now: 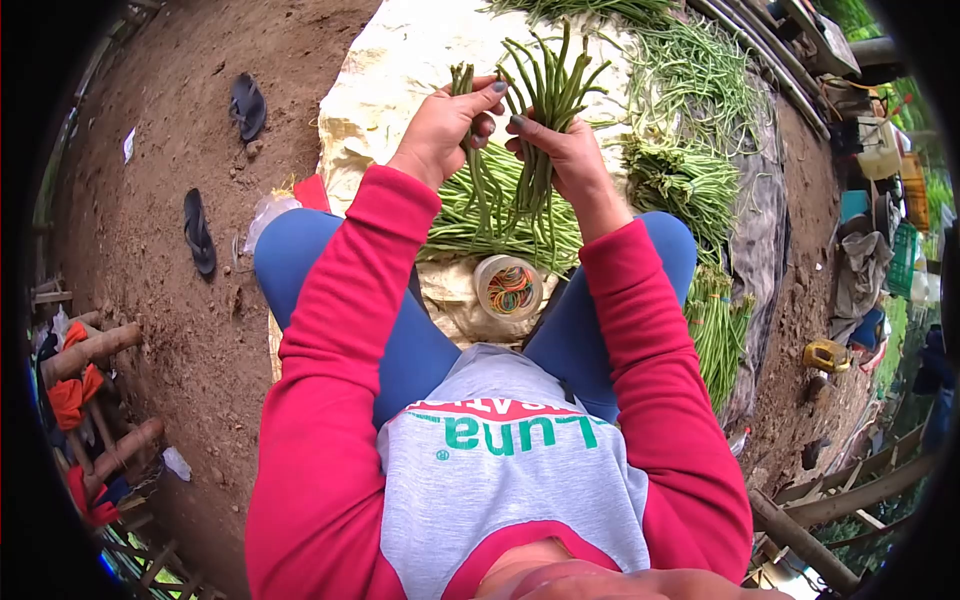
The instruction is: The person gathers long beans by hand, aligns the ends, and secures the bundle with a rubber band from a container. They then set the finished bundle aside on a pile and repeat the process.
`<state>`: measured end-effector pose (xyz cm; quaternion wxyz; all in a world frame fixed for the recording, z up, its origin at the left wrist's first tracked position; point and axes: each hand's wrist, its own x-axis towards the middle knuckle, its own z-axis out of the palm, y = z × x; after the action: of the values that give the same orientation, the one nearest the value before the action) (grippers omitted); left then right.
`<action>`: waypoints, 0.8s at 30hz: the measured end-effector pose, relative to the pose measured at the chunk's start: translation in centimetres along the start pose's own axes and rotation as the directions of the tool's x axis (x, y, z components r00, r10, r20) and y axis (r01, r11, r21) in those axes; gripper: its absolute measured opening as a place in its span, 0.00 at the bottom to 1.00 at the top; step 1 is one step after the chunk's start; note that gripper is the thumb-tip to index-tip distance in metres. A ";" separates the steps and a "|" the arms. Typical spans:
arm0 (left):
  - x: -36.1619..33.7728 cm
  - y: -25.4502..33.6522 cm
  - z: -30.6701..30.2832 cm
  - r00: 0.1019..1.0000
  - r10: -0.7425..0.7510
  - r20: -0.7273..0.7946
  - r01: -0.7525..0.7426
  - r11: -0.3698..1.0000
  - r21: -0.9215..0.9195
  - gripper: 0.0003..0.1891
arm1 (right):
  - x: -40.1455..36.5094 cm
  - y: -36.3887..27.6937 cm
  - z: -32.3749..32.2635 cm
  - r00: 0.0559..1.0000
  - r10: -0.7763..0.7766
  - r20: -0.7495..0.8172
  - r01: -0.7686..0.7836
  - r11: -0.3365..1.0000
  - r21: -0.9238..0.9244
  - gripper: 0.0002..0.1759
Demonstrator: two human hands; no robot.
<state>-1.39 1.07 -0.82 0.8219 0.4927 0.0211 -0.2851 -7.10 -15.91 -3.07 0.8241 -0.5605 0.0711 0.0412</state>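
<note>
Long green beans fill both hands above a pale sheet. My left hand [452,125] is closed round a thin bunch of beans [480,190] that hangs down from it. In my right hand [563,155] is a thicker bunch [548,85], its stem ends fanned out above the fingers. The fingertips of the two hands are close together. Below them a loose pile of beans [455,220] lies between my knees. Nearer to me stands a round tub [494,312] with coloured rubber bands [511,288] in it.
More beans [690,80] and bundled beans [715,330] lie on the right of the pale sheet [370,80]. Two dark sandals [247,107] [199,232] rest on the soil at the left. Bamboo poles [100,355] are at the far left; crates [902,255] stand at the far right.
</note>
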 end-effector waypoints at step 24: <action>1.8 -0.2 -0.8 1.000 0.000 -0.006 0.000 0.996 -0.084 0.19 | 0.0 0.6 -0.1 0.995 0.097 0.020 -0.096 0.995 -0.008 0.11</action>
<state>0.21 0.84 -1.93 0.8419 0.4584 0.0355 -0.2826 -7.22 -15.78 -3.60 0.8197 -0.5590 0.0896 0.0869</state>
